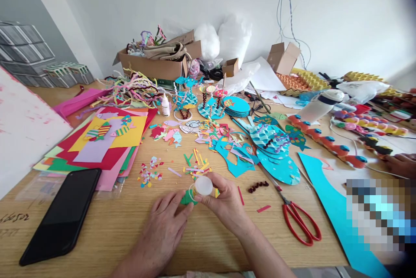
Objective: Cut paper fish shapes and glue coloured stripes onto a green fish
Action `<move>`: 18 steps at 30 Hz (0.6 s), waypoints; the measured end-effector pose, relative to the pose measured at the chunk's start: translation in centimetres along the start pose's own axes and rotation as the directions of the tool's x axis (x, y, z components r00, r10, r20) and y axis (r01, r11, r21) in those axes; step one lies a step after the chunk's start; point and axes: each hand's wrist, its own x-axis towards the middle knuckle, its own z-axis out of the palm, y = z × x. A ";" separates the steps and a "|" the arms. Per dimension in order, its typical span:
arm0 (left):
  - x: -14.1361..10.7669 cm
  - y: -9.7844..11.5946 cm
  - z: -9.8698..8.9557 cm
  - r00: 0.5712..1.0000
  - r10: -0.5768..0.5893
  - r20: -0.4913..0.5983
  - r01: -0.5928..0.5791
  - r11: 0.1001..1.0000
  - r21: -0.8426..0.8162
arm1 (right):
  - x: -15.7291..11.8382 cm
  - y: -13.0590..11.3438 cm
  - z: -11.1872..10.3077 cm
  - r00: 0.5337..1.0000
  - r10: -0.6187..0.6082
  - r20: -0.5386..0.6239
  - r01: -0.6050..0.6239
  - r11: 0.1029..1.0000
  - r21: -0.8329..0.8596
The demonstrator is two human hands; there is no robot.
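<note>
Green paper [187, 198], tube [203, 186] in curled hands [167, 217] [229, 202]

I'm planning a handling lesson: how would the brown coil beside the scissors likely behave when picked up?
The brown coil would probably feel light, being small and thin. It may flex like a spring, given its loops. Its uneven, wavy outline suggests it's unlikely to roll smoothly.

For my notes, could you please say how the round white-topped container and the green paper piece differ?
The round white-topped container is thick; the green paper piece is thin. The container's top is white, the paper green. The right hand grips the container; the left hand touches the paper. Both are partly hidden.
</note>
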 end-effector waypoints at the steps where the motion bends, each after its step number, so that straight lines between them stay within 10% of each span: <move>1: 0.0 0.0 -0.1 1.000 -0.001 0.003 0.001 1.000 0.001 | 0.0 0.1 0.0 1.000 0.005 -0.018 -0.005 1.000 0.009; 18: 0.0 0.2 -0.2 1.000 -0.011 -0.003 0.011 1.000 0.006 | 0.3 0.3 0.6 0.994 0.067 -0.081 -0.061 0.995 0.082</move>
